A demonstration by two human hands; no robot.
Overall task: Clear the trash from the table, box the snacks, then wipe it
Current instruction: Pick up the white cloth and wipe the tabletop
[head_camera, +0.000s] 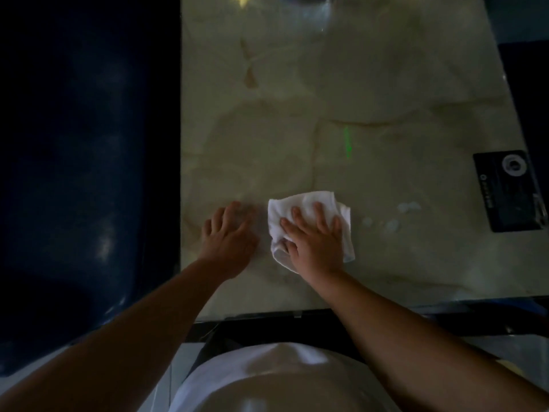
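We press the white cloth (pixel 309 224) flat under our right hand (pixel 315 242), fingers spread, to wipe the table (pixel 297 114), while our left hand (pixel 228 242), open and empty just beside the cloth, steadies us.

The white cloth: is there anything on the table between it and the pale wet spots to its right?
Nothing visible. The white cloth, pressed flat under the right hand, has bare table between it and the pale wet spots. The black card lies beyond them.
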